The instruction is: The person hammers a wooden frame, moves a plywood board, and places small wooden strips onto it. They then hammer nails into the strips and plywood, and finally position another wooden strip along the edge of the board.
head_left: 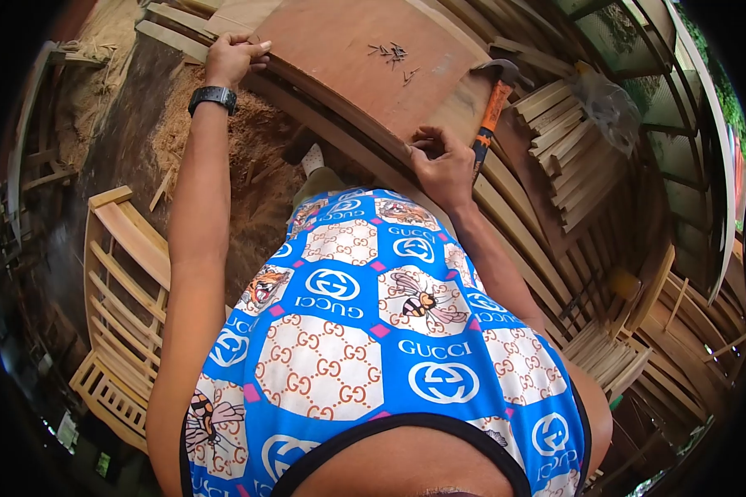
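A thin reddish-brown board (348, 58) lies before me, its near edge running between my hands. My left hand (235, 60), with a dark watch on the wrist, is at the board's left corner, its fingers closed on the edge. At the right end of that edge is my right hand (441, 166), its fingers curled in a pinch; what they hold, if anything, is too small to make out. Several dark nails (392, 55) are scattered on top of the board. A hammer (492, 116) with an orange and black handle lies right of the board, just beyond my right hand.
Stacked wooden slats (559, 141) and a clear plastic bag (612, 112) are at the right. A slatted wooden chair (124, 290) stands at the left. Sawdust (182, 137) covers part of the ground below my left hand. More wood pieces (609, 356) lie at the lower right.
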`<state>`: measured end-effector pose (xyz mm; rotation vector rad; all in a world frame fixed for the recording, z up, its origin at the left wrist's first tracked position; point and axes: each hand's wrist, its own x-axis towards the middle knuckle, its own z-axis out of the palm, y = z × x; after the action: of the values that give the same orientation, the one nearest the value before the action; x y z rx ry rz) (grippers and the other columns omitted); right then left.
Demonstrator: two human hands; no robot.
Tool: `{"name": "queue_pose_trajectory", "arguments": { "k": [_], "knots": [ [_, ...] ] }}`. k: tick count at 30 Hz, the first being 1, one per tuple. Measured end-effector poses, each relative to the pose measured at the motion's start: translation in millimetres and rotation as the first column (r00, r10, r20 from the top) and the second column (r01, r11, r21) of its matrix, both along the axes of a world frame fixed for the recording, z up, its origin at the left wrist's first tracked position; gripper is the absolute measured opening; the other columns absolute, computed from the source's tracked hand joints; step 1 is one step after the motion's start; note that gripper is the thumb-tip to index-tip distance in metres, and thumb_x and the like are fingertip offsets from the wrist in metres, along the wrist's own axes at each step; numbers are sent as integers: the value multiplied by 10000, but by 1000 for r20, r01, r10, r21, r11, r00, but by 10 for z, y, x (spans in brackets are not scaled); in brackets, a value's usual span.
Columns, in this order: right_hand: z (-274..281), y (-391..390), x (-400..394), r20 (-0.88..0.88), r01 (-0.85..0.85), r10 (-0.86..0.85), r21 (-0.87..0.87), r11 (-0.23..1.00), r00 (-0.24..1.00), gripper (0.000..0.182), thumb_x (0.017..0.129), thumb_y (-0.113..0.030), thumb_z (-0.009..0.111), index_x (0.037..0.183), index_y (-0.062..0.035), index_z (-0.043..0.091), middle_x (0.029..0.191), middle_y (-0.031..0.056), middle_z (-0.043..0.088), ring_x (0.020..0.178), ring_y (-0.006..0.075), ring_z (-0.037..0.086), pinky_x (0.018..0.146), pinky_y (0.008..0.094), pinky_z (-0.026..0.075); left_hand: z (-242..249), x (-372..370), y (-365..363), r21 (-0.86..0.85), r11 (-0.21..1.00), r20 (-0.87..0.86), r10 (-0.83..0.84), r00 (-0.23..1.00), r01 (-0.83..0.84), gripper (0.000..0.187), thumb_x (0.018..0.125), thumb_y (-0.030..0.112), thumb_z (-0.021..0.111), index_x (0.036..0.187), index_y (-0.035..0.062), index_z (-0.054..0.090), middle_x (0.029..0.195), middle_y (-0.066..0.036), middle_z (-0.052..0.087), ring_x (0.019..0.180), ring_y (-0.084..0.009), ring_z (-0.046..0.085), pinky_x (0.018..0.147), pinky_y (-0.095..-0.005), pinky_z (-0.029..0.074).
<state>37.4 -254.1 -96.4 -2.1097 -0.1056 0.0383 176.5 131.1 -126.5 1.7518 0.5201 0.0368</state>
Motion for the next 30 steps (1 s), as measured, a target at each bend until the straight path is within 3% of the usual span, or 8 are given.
{"name": "queue_pose_trajectory", "arguments": {
  "k": [2, 4, 8, 10, 16, 22, 24, 30],
  "knots": [
    [4, -44, -13, -16, 61, -61, 20, 998, 998, 251, 820, -13, 741, 1062, 42, 700, 903, 140, 771, 837, 200, 777, 744, 304, 614, 16, -3, 6, -6, 999, -20, -38, 999, 38, 457, 873, 67, 828, 1217, -45, 549, 1012, -106, 695, 834, -205, 735, 709, -326, 642],
    [-23, -97, -38, -45, 73, -71, 49, 996, 996, 293, 817, -34, 753, 1090, 51, 688, 893, 146, 772, 836, 198, 776, 761, 303, 614, 51, -6, -3, -11, 1000, -44, -29, 999, 29, 524, 861, 40, 828, 1267, -104, 530, 1048, -166, 707, 833, -219, 748, 697, -305, 646],
    [-39, -116, -54, -35, 62, -61, 41, 997, 998, 267, 819, -27, 747, 1074, 39, 697, 937, 148, 766, 846, 203, 772, 743, 311, 613, -21, 38, 44, -1, 999, -61, -32, 998, 32, 524, 871, 47, 823, 1271, -105, 520, 1067, -175, 708, 834, -223, 750, 712, -314, 651],
    [-50, -90, -36, 126, -65, 66, -12, 998, 990, 269, 829, -47, 763, 1091, -5, 723, 1002, 158, 749, 860, 251, 763, 741, 344, 612, -1, 33, 13, 7, 1000, -52, -22, 998, 22, 486, 874, 45, 819, 1242, -100, 537, 1057, -179, 714, 822, -221, 751, 707, -314, 653],
    [-74, 36, -41, 265, -96, 154, -219, 971, 952, 258, 870, -141, 796, 1121, -86, 766, 1005, 163, 721, 867, 335, 726, 733, 400, 590, 52, -25, -46, 80, 997, -4, -18, 1000, 19, 448, 859, 53, 835, 1197, -104, 585, 1011, -167, 733, 792, -214, 754, 675, -303, 652],
    [-199, 71, -11, 379, -88, 210, -314, 945, 901, 225, 897, -134, 780, 1118, -91, 765, 956, 144, 698, 798, 307, 701, 664, 402, 565, 41, -66, -91, 110, 993, 40, 28, 999, -33, 484, 853, 53, 839, 1229, -118, 585, 944, -147, 731, 757, -191, 746, 631, -285, 633],
    [-234, 85, -5, 434, -91, 231, -319, 943, 871, 225, 894, -127, 784, 1114, -89, 765, 930, 131, 679, 783, 287, 687, 651, 393, 562, -9, -73, -83, 101, 995, 51, -1, 999, -4, 418, 868, 76, 841, 1174, -79, 604, 899, -83, 714, 765, -172, 730, 641, -284, 621],
    [-290, 101, -27, 494, -54, 259, -391, 919, 830, 225, 893, -122, 785, 1113, -80, 769, 921, 117, 663, 781, 274, 674, 643, 380, 557, -15, -125, -134, 111, 993, 80, 16, 997, -25, 490, 874, 70, 834, 1263, -97, 587, 872, -74, 706, 756, -166, 726, 647, -281, 626]
  ]
}}
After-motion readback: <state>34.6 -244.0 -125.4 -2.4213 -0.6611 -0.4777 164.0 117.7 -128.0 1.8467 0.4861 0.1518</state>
